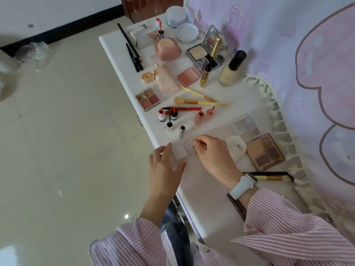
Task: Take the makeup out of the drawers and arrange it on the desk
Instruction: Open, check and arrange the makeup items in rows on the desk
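White desk point(203, 191) is carrying the makeup laid out across its top, running from the round jars at the far end to a brown eyeshadow palette point(265, 151) near the person. Both hands are meeting over a small clear compact point(180, 150) lying at the desk's near edge: the left hand point(165, 166) is touching it with relaxed, spread fingers, while the right hand point(213, 154) is pinching its other side with curled fingers.
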Demonstrator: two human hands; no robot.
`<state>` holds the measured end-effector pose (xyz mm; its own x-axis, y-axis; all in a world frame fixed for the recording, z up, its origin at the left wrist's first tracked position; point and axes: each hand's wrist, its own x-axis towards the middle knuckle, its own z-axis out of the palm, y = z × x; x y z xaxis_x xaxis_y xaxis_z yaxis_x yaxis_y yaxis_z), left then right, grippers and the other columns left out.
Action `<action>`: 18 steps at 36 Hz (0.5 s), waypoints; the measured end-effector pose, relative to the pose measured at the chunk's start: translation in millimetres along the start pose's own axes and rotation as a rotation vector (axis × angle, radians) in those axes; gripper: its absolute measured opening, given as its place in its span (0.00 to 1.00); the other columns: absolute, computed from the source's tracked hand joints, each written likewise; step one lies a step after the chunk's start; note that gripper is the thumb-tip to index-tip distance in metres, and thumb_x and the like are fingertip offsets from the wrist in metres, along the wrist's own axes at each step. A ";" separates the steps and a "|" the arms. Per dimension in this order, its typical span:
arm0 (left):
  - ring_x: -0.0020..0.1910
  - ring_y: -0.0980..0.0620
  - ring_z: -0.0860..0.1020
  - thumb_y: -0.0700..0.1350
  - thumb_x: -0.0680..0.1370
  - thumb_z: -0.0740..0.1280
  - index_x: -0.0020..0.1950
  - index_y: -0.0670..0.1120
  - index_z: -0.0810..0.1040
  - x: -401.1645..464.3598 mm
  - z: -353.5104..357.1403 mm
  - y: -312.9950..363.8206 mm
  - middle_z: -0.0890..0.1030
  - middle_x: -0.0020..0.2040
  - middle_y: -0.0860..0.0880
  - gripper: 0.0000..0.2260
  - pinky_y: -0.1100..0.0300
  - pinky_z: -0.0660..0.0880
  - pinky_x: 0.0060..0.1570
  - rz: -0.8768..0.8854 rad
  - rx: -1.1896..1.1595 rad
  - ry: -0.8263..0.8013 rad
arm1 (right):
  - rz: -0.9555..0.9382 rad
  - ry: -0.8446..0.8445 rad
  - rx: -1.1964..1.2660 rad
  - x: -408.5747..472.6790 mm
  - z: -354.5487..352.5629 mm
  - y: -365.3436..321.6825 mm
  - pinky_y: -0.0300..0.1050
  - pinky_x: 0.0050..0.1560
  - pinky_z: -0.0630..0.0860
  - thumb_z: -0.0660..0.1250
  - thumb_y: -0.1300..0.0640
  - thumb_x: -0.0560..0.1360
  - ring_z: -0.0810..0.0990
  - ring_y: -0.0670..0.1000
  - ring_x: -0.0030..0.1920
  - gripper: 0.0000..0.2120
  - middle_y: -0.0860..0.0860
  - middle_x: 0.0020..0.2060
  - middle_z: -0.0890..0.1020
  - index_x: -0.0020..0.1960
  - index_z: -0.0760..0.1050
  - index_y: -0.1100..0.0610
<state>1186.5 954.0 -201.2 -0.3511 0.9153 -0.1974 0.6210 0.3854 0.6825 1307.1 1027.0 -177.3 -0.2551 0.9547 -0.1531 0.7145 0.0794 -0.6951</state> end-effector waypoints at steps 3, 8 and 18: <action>0.61 0.46 0.67 0.45 0.73 0.72 0.67 0.43 0.72 0.3 2.6 -3.3 0.70 0.63 0.44 0.24 0.60 0.69 0.53 0.039 0.045 0.039 | -0.015 -0.004 -0.021 -0.2 -1.6 -0.8 0.55 0.42 0.75 0.61 0.60 0.77 0.79 0.57 0.36 0.11 0.59 0.33 0.80 0.41 0.76 0.66; 0.59 0.44 0.69 0.45 0.71 0.73 0.65 0.42 0.74 3.6 3.5 -7.4 0.72 0.60 0.43 0.23 0.61 0.67 0.48 0.059 0.044 0.048 | -0.077 0.093 -0.093 -6.4 -13.9 3.7 0.53 0.48 0.77 0.62 0.60 0.76 0.80 0.58 0.46 0.11 0.58 0.48 0.82 0.57 0.77 0.63; 0.55 0.44 0.73 0.42 0.72 0.72 0.65 0.43 0.74 -10.8 2.4 -17.5 0.72 0.58 0.44 0.21 0.52 0.76 0.48 0.082 -0.116 0.099 | -0.111 -0.309 -0.549 -25.6 -56.3 46.5 0.56 0.72 0.51 0.61 0.56 0.72 0.48 0.52 0.73 0.31 0.48 0.72 0.59 0.73 0.58 0.48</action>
<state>1181.2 937.6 -212.7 -0.3731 0.9250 -0.0716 0.5671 0.2885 0.7715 1383.6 1022.4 -166.1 -0.4642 0.8121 -0.3537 0.8819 0.3864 -0.2702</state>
